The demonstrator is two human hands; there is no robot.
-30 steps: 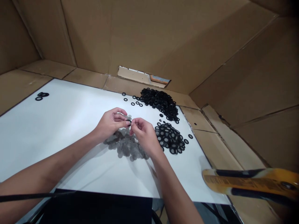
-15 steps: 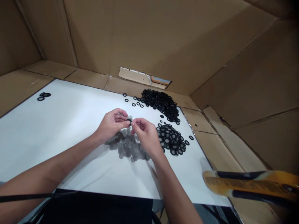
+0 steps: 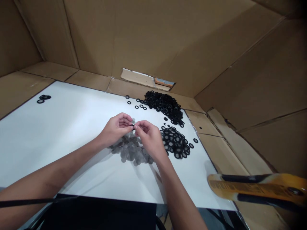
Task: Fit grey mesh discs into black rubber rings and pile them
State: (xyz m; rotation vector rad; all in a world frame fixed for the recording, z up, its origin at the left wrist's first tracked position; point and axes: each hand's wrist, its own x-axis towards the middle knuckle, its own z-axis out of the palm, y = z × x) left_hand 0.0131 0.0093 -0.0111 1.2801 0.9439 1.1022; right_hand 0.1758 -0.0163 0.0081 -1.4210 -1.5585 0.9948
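Note:
My left hand (image 3: 115,129) and my right hand (image 3: 148,137) meet fingertip to fingertip above a heap of grey mesh discs (image 3: 130,150) on the white sheet (image 3: 72,127). Both pinch a small black rubber ring (image 3: 132,125) between them; it is mostly hidden by the fingers. To the right of my right hand lies a pile of black rings with grey discs inside (image 3: 175,142). Farther back sits a bigger pile of plain black rings (image 3: 164,105).
A few loose black rings (image 3: 42,98) lie at the far left of the sheet. Cardboard walls (image 3: 153,38) enclose the area on all sides. A yellow and black tool (image 3: 256,188) juts in at lower right. A black panel (image 3: 100,212) lies at the near edge.
The fingertips of both hands have closed tighter together, so the black ring shows less than before. The arms stay in place.

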